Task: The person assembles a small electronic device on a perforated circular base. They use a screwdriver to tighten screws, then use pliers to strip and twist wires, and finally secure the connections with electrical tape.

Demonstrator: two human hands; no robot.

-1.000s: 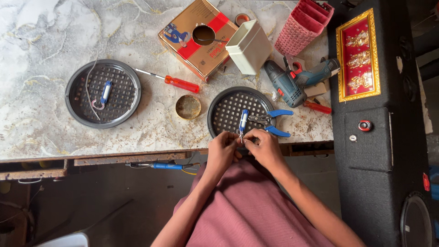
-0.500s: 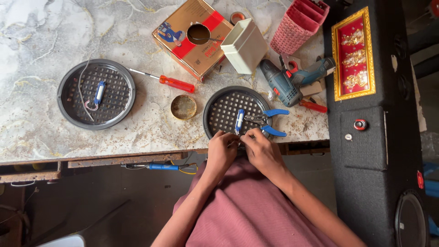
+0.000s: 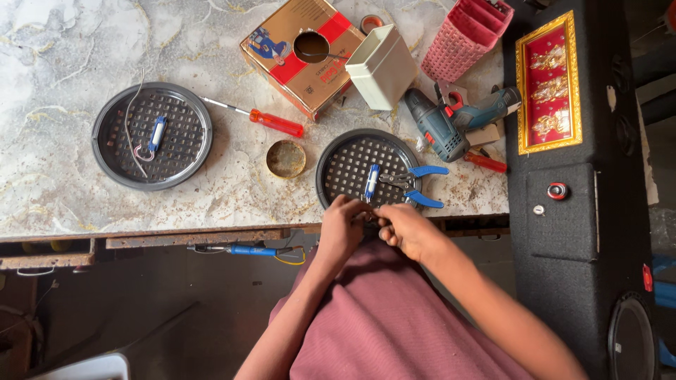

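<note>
Hands, left (image 3: 343,229) and right (image 3: 401,229), fingers pinched on something tiny, below gold-and-red carton (image 3: 304,51) and cream box (image 3: 384,67).

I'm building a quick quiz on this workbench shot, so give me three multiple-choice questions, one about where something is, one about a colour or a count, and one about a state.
1. Where do the blue-handled pliers lie?
A. on the right round grille
B. inside the cardboard box
C. on the black speaker cabinet

2. How many round black grilles are on the marble tabletop?
A. one
B. two
C. four

3. How are the two hands placed?
A. spread far apart
B. close together at the table's near edge
C. one gripping the drill

Answers:
1 A, the pliers rest on the right grille beside a small blue part.
2 B, a left grille and the right one.
3 B, the left hand and right hand meet below the right grille, fingers pinched on something too small to tell.
</note>
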